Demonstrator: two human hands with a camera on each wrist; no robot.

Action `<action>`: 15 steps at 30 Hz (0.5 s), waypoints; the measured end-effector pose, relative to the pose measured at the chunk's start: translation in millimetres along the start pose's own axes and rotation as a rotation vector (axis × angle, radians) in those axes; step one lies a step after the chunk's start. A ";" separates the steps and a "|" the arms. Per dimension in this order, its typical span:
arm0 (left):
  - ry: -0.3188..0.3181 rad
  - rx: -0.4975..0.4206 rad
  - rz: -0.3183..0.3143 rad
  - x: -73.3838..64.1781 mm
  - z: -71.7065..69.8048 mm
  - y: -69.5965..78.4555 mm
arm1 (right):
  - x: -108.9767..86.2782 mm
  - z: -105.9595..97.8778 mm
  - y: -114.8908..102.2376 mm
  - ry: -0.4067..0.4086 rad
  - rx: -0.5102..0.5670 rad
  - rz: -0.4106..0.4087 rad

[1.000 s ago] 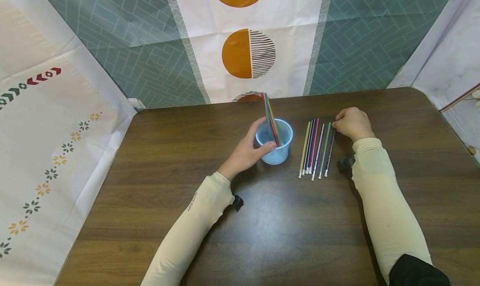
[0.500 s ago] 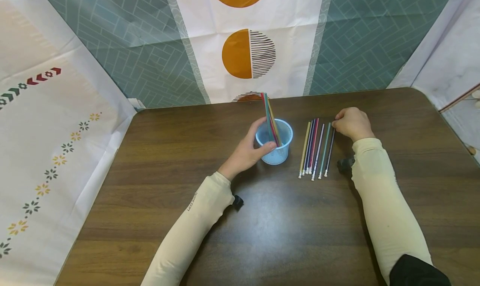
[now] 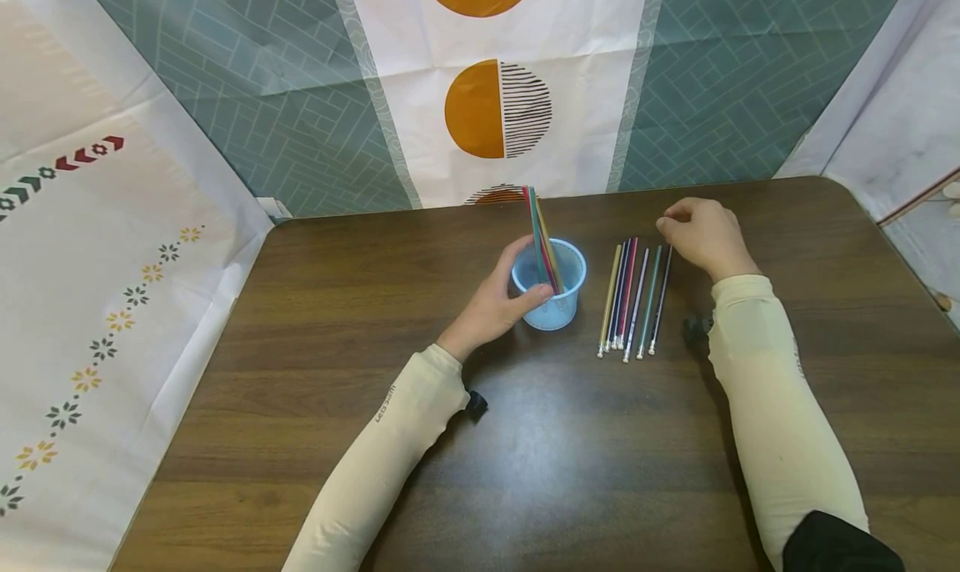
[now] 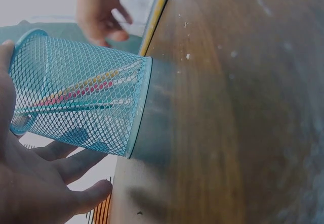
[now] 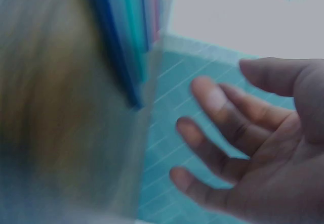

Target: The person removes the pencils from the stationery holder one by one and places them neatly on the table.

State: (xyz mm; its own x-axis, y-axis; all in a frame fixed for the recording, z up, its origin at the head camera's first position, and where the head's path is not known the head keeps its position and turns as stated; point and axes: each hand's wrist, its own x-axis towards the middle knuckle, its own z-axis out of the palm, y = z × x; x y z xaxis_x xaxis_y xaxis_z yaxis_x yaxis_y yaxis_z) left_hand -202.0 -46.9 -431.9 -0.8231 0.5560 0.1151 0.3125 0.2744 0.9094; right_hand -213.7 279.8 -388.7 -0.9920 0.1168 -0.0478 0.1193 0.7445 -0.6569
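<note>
A light blue mesh pencil cup stands on the table, held by my left hand with the thumb at the near rim and fingers round the far side. Through the mesh in the left wrist view, a yellow pencil, a red pencil and a teal pencil lean inside it. To the cup's right lies a row of several pencils, eraser ends toward me. My right hand hovers just beyond the dark blue pencil at the row's right end. Its fingers are loosely bent and hold nothing in the right wrist view.
The brown wooden table has its far edge shortly behind the cup and the right hand. A patterned cloth hangs behind it. White cloth with flower prints hangs along the left side.
My right hand has let go of the dark blue pencil's far end and moved up and slightly away from it. The left hand and the cup have stayed in place.
</note>
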 end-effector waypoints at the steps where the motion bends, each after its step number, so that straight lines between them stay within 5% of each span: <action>1: 0.001 0.000 0.001 0.1 0.1 0.0 | -1.0 -0.8 -4.6 0.008 0.022 -0.029; 10: -0.002 0.005 -0.001 -0.2 0.2 2.0 | -18.1 5.7 -53.0 -0.030 0.259 -0.162; 15: -0.004 -0.006 -0.003 -0.3 0.3 2.5 | -21.2 26.2 -72.1 -0.056 0.278 -0.255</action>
State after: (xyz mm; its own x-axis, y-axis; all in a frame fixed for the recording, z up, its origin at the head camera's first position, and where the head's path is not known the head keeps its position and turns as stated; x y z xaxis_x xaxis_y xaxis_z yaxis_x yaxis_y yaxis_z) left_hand -200.8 -46.1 -429.8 -0.8222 0.5585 0.1104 0.3067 0.2712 0.9124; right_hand -202.3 206.5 -360.0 -0.9899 -0.0912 0.1081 -0.1403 0.5371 -0.8318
